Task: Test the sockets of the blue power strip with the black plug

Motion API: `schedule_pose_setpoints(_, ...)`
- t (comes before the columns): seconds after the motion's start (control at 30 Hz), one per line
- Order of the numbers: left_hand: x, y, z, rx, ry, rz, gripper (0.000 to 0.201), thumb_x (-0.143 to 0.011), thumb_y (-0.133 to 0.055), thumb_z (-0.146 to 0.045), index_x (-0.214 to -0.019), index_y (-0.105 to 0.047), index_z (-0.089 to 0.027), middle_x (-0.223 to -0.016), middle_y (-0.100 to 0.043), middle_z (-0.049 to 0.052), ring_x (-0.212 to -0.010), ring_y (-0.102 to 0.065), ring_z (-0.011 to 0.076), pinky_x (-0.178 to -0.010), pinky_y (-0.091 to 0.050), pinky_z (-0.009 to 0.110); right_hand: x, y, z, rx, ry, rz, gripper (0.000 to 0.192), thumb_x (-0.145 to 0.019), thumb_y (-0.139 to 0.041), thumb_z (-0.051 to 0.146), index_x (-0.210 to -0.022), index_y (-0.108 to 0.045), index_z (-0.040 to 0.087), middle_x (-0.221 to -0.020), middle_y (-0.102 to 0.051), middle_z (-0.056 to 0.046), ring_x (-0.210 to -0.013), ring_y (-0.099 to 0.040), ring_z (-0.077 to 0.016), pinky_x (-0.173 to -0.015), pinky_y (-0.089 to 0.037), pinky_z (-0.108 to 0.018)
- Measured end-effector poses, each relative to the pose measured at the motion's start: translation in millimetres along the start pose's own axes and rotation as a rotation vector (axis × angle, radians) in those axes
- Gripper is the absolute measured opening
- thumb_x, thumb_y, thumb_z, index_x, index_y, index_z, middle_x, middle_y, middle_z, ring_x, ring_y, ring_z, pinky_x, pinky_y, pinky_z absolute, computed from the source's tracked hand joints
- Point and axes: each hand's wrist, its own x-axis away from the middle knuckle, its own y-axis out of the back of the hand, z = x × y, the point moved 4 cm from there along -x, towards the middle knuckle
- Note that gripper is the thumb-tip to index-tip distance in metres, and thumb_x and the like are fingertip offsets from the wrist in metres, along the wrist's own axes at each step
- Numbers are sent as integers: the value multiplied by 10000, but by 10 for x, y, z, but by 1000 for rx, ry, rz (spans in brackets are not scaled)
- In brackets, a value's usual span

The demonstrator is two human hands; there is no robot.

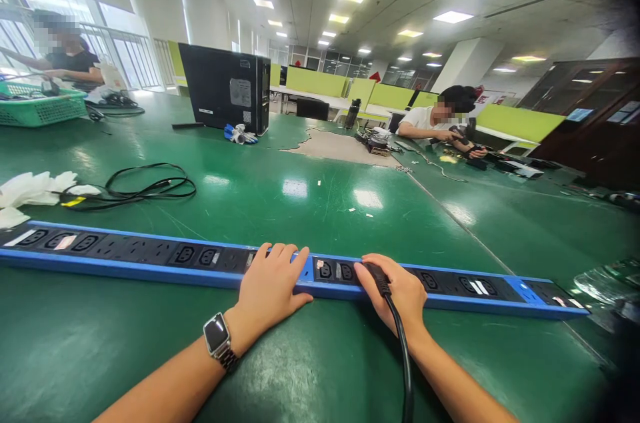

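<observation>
Both hands rest on a long blue power strip that lies across the green bench from 9 o'clock to 3 o'clock. Left hand, with a square watch on its wrist, lies flat on the strip, palm down, fingers spread a little and draped over the black socket face, their tips reaching the far blue edge. Right hand sits just beside it toward 3 o'clock, curled around a black plug that meets the strip's socket row; thumb and fingers pinch the plug body, and whether the plug is fully seated cannot be told. From the plug a thick black cable runs over the back of the right hand and down toward 6 o'clock, out of the picture. Between the two hands two sockets show uncovered.

Farther off at 10 o'clock, well apart from the hands, a loose coil of black cord lies on the bench beside some white gloves. At 12 o'clock stands a black computer case. A green basket sits at 10 o'clock near a seated person, and another person is bent over the bench at 1 o'clock.
</observation>
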Motion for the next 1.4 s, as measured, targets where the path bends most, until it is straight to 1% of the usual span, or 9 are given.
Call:
schedule_pose_setpoints(0.2, -5, -1, -3, 3, 1, 6, 742, -745, -730, -547, -1349, -499, -184, -1265, -615, 115, -1151, -544, 305, -1030, -357, 494, 48, -27, -18, -63, 95, -127, 303, -855, -601, 479, -834, -725, 204, -877, -763, -41, -808, -730, -204, -768, -552, -300)
schedule_pose_setpoints(0.33, -2, 0, -4, 0, 0, 0, 715, -757, -715, -551, -1343, -506, -199, -1264, -616, 117, -1145, -547, 305, -1022, -362, 495, 66, -39, -26, -72, 114, -157, 273, -845, -624, 454, -832, -727, 202, -871, -765, -47, -810, -730, -208, -777, -557, -307)
schedule_pose_setpoints(0.6, -7, 7, -2, 10, -3, -8, 690, -758, -709, -555, -1325, -520, -210, -1234, -627, 110, -1125, -556, 300, -1001, -373, 480, 13, 3, 19, 3, 21, -49, 399, -879, -520, 556, -838, -736, 222, -868, -766, -35, -752, -727, -199, -678, -524, -278)
schedule_pose_setpoints(0.73, -5, 7, -1, 3, -5, -3, 710, -750, -717, -553, -1334, -508, -206, -1249, -623, 108, -1132, -552, 304, -1011, -362, 481, 4, 6, 20, 7, 3, -21, 383, -876, -526, 555, -843, -732, 234, -868, -764, -17, -749, -726, -192, -652, -508, -270)
schedule_pose_setpoints(0.97, -6, 7, -2, 0, -4, -2, 723, -745, -726, -549, -1339, -505, -201, -1249, -620, 106, -1141, -551, 301, -1013, -366, 482, 38, -15, 9, -65, 103, -129, 286, -866, -578, 456, -830, -713, 206, -865, -758, -49, -793, -721, -200, -751, -536, -294)
schedule_pose_setpoints(1.07, -6, 2, -2, -2, -7, -7, 699, -759, -711, -551, -1336, -509, -211, -1247, -623, 109, -1138, -552, 299, -1011, -364, 481, 41, -21, 10, -70, 114, -133, 273, -865, -581, 444, -825, -709, 207, -864, -756, -50, -804, -718, -197, -766, -537, -292)
schedule_pose_setpoints(1.13, -5, 1, -1, -6, -9, -15, 689, -760, -709, -552, -1329, -514, -216, -1240, -628, 107, -1131, -554, 299, -1005, -365, 475, 36, -21, 10, -61, 87, -108, 284, -870, -569, 454, -829, -707, 210, -866, -753, -42, -788, -715, -186, -751, -528, -276)
schedule_pose_setpoints(1.3, -4, 12, -4, -7, -13, -17, 697, -751, -718, -546, -1326, -514, -209, -1231, -629, 100, -1121, -554, 296, -999, -367, 466, 12, -6, 5, 8, -48, -1, 343, -866, -539, 541, -846, -716, 247, -863, -754, -10, -734, -705, -176, -648, -477, -257)
schedule_pose_setpoints(1.4, -5, 21, -5, -7, -8, -9, 698, -753, -719, -540, -1328, -516, -200, -1231, -629, 102, -1123, -552, 295, -1002, -368, 469, 6, 1, 8, 13, -84, 34, 344, -861, -536, 558, -841, -712, 263, -846, -749, 8, -714, -697, -172, -625, -449, -258)
